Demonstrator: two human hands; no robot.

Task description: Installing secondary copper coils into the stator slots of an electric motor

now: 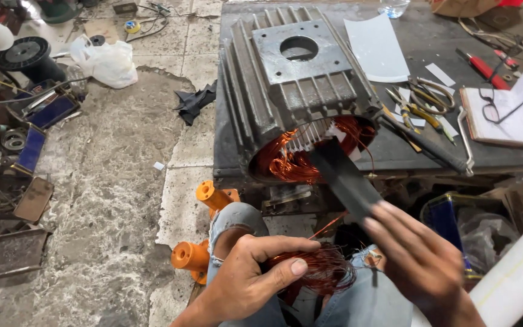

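Nearest me, left hand (255,275) fingers clamp a loose copper-wire coil bundle (322,269) on my lap; right hand (419,257) grips a flat dark strip (343,172) reaching the ribbed grey motor stator (292,79) on the tabletop (431,36), partly wound.

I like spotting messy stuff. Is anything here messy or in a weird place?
Yes. The motor housing hangs over the table's front edge, with copper wire spilling loosely from its open end. The left hand grips another tangled copper bundle. Scrap metal litters the floor.
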